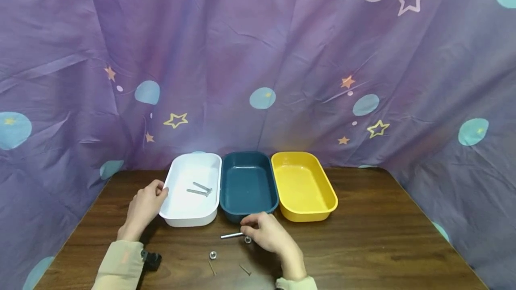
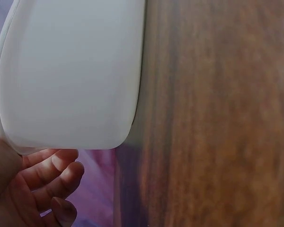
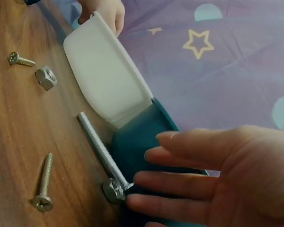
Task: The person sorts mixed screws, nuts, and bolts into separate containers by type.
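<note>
Right hand (image 1: 269, 235) has its fingers loosely extended, thumb and forefinger parted, with no grip evident. Its fingertips are at the head end of a long bolt (image 1: 231, 236); contact cannot be determined. The bolt lies just in front of the teal tray (image 1: 248, 191), a nut (image 1: 247, 240) near its head. Knuckles face up, fingers pointing leftward. Left hand (image 1: 142, 205) pinches the rim of the white tray (image 1: 191, 221), left of the teal tray, forearm reaching forward.

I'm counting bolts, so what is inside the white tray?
Two silver bolts lie close together in the white tray; no other hardware shows there. Anything beneath them or tucked behind its near rim is hidden.
</note>
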### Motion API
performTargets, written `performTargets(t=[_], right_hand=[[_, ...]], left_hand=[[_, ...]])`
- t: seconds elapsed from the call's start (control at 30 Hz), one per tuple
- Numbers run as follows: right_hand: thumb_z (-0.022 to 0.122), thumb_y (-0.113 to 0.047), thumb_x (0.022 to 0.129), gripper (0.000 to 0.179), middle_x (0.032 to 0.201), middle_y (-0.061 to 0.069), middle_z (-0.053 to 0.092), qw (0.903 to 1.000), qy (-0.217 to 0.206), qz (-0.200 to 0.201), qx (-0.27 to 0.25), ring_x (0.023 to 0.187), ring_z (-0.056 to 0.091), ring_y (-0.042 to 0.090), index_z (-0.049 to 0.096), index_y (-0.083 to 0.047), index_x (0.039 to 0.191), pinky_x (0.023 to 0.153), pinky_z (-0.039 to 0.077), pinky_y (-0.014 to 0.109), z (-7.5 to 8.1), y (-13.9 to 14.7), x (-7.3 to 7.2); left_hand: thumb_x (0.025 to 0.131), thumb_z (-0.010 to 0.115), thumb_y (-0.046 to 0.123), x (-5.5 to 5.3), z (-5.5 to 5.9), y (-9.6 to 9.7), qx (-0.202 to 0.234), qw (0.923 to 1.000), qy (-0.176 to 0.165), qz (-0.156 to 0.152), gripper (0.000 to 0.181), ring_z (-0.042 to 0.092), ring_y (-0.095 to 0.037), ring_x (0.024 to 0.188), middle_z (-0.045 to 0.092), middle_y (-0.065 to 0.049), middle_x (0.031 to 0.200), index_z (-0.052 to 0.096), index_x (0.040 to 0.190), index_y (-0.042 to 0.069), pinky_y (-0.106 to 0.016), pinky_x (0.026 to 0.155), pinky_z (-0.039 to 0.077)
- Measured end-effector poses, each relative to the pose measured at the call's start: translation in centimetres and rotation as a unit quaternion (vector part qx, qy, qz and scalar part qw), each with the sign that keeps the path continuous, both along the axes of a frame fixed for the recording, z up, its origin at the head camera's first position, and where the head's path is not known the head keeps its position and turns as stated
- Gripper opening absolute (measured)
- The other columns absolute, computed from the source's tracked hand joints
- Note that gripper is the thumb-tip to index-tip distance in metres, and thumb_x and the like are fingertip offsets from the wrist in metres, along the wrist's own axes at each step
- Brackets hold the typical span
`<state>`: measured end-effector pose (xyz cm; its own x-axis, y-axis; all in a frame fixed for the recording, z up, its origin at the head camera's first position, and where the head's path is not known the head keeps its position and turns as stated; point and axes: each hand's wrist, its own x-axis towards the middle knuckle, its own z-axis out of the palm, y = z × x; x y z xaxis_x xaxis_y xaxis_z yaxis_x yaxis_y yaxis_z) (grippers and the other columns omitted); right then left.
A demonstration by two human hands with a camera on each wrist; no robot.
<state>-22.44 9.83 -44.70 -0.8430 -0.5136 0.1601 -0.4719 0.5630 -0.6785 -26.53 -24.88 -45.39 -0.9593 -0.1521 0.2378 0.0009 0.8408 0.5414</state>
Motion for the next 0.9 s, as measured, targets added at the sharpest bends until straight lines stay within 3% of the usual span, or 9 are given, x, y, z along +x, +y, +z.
performTargets(t=[0.13,0.33,0.47,0.77,0.9], right_hand=[[0.069,-0.014,0.088,0.014,0.082,-0.006,0.068,1.0,-0.005,-0.005,0.002,0.074,0.059,0.006,0.073,-0.005,0.099,0.07,0.047,0.028,-0.6,0.2,0.0],[0.07,-0.008,0.086,0.012,0.07,-0.003,0.065,0.9982,-0.049,-0.02,-0.029,0.054,0.054,0.004,0.07,-0.001,0.095,0.055,0.044,0.025,-1.8,-0.1,-0.1],[0.073,-0.007,0.082,0.007,0.065,-0.005,0.062,0.9977,-0.046,-0.04,-0.03,0.054,0.052,0.003,0.07,-0.004,0.087,0.054,0.043,0.025,-2.5,-0.5,-0.2],[0.076,-0.007,0.07,0.016,0.06,-0.01,0.052,0.9921,-0.036,-0.112,0.043,0.055,0.047,0.006,0.063,-0.016,0.073,0.053,0.039,0.029,-2.7,-1.8,0.3],[0.075,-0.008,0.07,0.017,0.062,-0.009,0.051,0.9896,-0.035,-0.124,0.065,0.059,0.047,0.009,0.062,-0.019,0.07,0.056,0.038,0.031,-2.5,-2.0,0.5]], left_hand=[[0.097,0.054,0.024,0.1,0.1,-0.1,0.0,1.0,-0.006,0.001,0.026,0.061,-0.027,0.071,0.067,-0.01,0.087,0.062,0.109,0.002,-0.043,0.06,0.044],[0.097,0.054,0.024,0.1,0.2,0.0,0.0,1.0,-0.008,-0.001,0.026,0.06,-0.026,0.07,0.065,-0.01,0.086,0.061,0.108,0.002,-0.043,0.06,0.044],[0.097,0.054,0.024,0.0,0.2,0.0,0.0,1.0,-0.008,-0.001,0.026,0.06,-0.026,0.07,0.065,-0.009,0.085,0.061,0.108,0.002,-0.043,0.06,0.043],[0.097,0.054,0.024,0.1,0.2,0.0,0.001,0.9999,-0.011,-0.001,0.026,0.059,-0.026,0.07,0.064,-0.009,0.085,0.061,0.108,0.002,-0.043,0.061,0.043],[0.097,0.053,0.023,0.1,0.3,0.0,0.0,0.9999,-0.01,-0.003,0.025,0.059,-0.026,0.07,0.064,-0.009,0.085,0.06,0.108,0.001,-0.042,0.061,0.043]])
